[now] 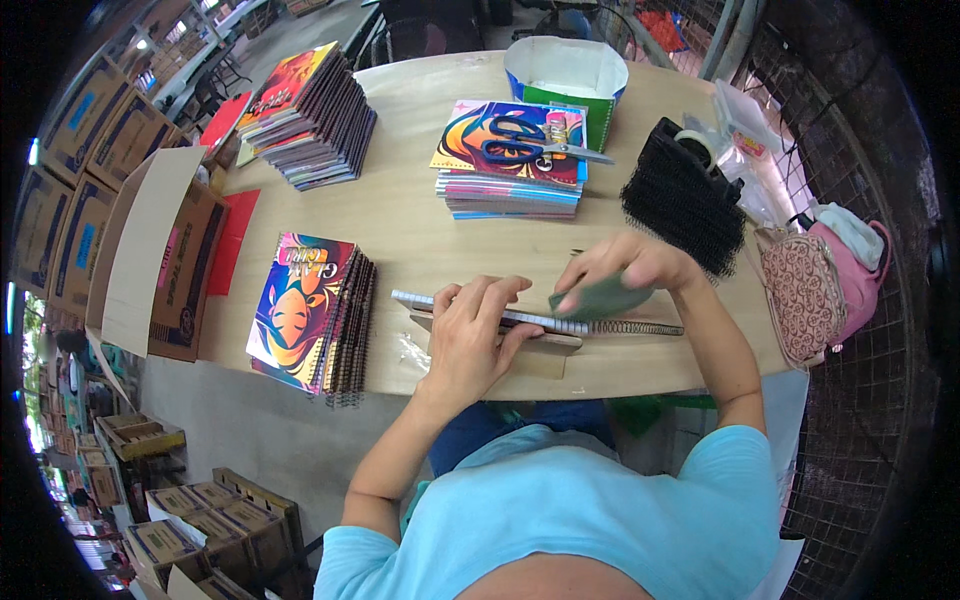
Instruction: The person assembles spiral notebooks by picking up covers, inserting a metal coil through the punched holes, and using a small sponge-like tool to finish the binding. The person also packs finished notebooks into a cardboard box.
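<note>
My left hand [470, 325] is closed round a notebook [420, 299] standing on edge, thumb on the near side and fingers over the far side. A wooden strip [555, 343] lies along the notebook's near side. From the notebook's right end a dark wire spiral [640, 328] sticks out over the table. My right hand [635, 265] grips a flat green pad [600, 297] just above the place where spiral and notebook meet. Whether the pad touches the spiral I cannot tell.
Spiral-bound notebooks [300, 310] are stacked at the left, with a taller stack [310, 115] behind. Scissors [540, 145] lie on a middle pile of notebooks [505, 195]. Black wire spirals [680, 205], a tape roll [697, 148] and a pink bag [845, 275] are at right; an open carton [185, 265] stands left.
</note>
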`<state>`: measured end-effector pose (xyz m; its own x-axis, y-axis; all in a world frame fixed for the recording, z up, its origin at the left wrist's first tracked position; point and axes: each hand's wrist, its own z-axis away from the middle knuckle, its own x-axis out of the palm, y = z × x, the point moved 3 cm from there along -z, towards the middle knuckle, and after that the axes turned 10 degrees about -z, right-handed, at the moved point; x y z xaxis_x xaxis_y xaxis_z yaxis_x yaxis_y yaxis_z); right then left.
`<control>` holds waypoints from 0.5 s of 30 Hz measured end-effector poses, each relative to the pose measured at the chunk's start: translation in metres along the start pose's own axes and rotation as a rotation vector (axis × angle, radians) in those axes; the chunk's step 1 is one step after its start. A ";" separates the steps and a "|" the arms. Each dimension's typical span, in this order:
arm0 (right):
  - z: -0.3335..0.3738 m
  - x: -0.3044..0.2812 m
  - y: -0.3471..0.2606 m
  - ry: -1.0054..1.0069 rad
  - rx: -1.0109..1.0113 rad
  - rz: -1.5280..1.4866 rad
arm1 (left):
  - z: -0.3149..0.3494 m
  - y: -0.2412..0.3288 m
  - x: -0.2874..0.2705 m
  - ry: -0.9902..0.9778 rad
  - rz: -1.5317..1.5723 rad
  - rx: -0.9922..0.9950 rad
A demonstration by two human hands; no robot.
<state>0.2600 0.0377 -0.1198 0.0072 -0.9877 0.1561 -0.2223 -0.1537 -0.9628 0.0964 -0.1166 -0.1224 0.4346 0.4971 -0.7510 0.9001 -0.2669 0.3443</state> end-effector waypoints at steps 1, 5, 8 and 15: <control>-0.002 0.005 0.002 0.032 0.194 0.394 | 0.001 -0.001 0.001 0.010 0.017 0.001; 0.001 -0.015 0.018 0.171 0.066 0.153 | -0.001 -0.004 0.001 0.040 0.023 -0.004; -0.015 0.002 0.012 0.068 0.459 0.757 | 0.006 -0.006 0.003 0.018 0.002 -0.049; -0.013 0.003 0.016 0.167 0.406 0.775 | 0.021 -0.033 -0.012 0.238 -0.209 -0.220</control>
<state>0.2440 0.0330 -0.1322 -0.1515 -0.8059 -0.5723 0.2570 0.5269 -0.8101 0.0605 -0.1308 -0.1365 0.2128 0.7068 -0.6747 0.9434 0.0311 0.3301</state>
